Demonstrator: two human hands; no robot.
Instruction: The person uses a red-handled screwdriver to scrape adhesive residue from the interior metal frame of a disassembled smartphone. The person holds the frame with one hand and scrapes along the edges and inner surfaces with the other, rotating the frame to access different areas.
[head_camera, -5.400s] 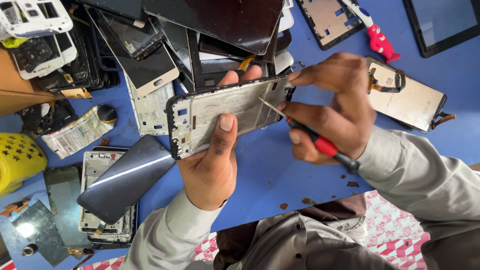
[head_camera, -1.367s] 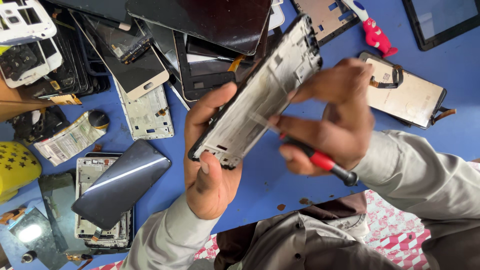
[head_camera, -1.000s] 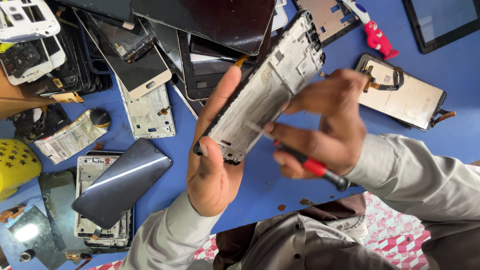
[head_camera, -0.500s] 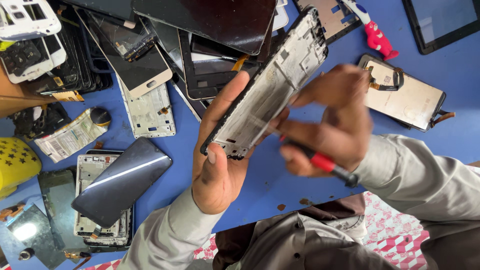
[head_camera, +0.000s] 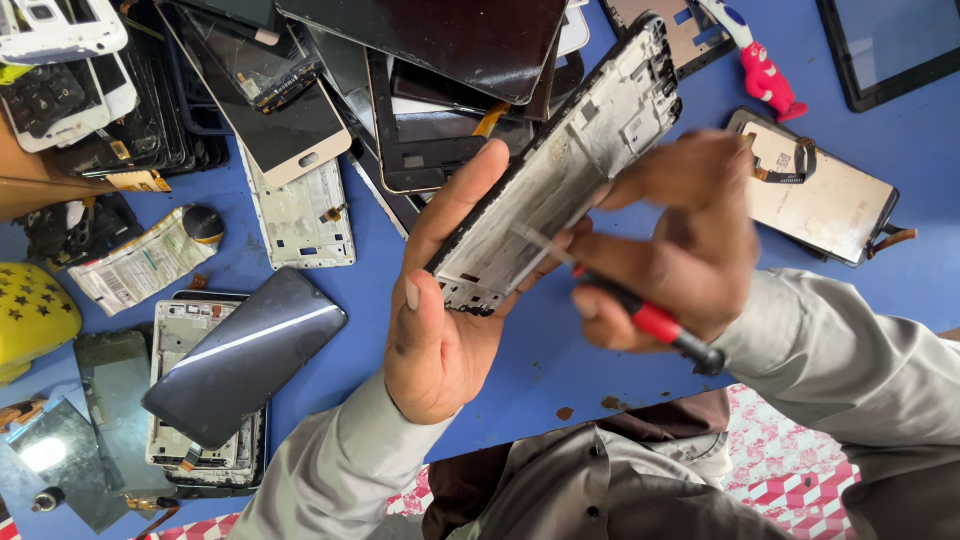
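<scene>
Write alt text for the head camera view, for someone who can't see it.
A person's left hand holds a bare phone frame tilted above a blue table, while the right hand puts a red-handled screwdriver to it. Dismantled phones and screens lie around.

phone repair workshop: my blue bench (head_camera: 560, 360) carries stripped phone frames (head_camera: 300, 215), loose screens (head_camera: 245, 355), a red-handled screwdriver (head_camera: 650, 320).

Bench (head_camera: 560, 360): blue. Phone frame (head_camera: 560, 170): silver-white, black edge. Screwdriver (head_camera: 655, 322): red and black handle. Yellow case (head_camera: 30, 315), left edge: black stars. Sleeves: grey.
</scene>
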